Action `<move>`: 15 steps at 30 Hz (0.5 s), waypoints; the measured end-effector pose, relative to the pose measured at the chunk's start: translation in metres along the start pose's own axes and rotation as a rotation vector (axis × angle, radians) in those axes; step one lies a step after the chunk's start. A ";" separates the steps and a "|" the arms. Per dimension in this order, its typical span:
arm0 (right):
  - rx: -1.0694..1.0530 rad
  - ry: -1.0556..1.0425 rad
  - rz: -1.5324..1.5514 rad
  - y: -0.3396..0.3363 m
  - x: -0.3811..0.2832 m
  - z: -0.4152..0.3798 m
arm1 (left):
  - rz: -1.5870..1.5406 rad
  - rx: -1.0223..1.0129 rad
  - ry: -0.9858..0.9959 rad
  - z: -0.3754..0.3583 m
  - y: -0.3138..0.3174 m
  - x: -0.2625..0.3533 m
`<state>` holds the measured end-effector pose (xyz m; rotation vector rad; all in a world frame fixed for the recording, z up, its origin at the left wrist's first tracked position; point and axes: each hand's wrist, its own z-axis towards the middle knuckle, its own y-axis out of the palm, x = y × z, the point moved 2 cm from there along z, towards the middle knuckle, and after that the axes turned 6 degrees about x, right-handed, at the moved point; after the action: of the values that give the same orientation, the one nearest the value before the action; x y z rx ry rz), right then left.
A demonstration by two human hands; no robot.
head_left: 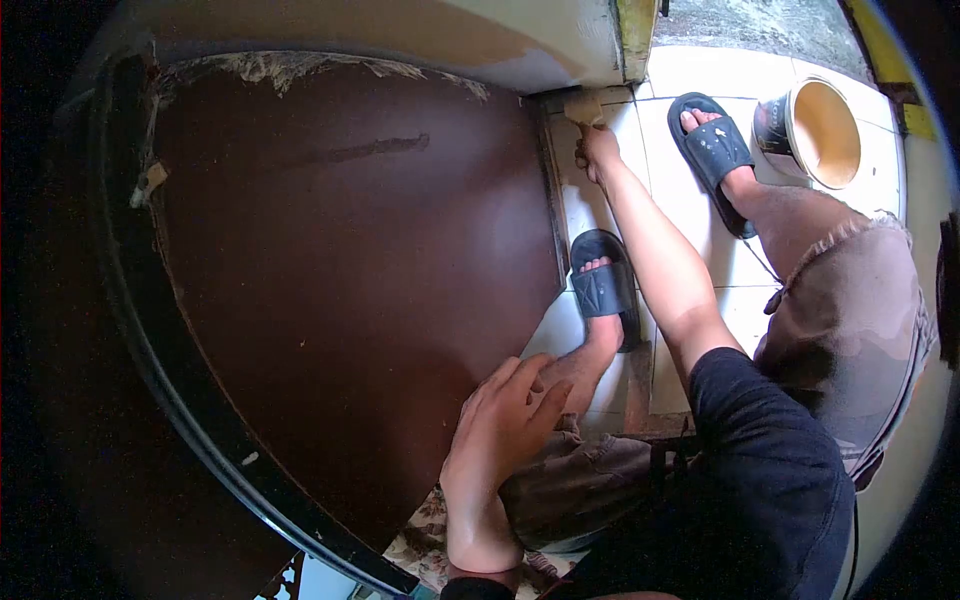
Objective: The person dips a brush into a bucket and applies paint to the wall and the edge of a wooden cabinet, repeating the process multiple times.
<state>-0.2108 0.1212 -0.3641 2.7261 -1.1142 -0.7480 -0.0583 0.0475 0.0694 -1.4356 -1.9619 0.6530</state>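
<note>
Below, 1 brush (583, 106) in right hand (600, 152), 2 sandals (720, 152), 1 bucket (780, 128).

At 2 o'clock, you have a narrow strip of open tile (668, 205) between your right arm (662, 245) and right sandal (720, 150). The bucket (825, 130) blocks just beyond that sandal. Your left sandal (604, 290) obstructs 3 o'clock, the wall (470, 35) 12, and the brown board (340, 240) 9 to 11.
</note>
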 end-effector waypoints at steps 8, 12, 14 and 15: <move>0.145 -0.451 -0.152 0.008 0.020 0.014 | -0.021 -0.018 -0.034 0.003 0.000 -0.003; 0.218 -0.558 -0.293 0.001 0.054 0.011 | 0.005 -0.001 0.008 0.003 0.001 0.000; 0.233 -0.485 -0.268 0.000 0.062 0.024 | 0.011 0.016 0.017 0.002 0.001 0.001; 0.232 -0.383 -0.188 0.002 0.061 0.029 | 0.004 0.010 0.003 0.000 0.001 0.000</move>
<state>-0.1888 0.0809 -0.4130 2.9947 -1.0765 -1.2884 -0.0582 0.0479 0.0686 -1.4339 -1.9512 0.6607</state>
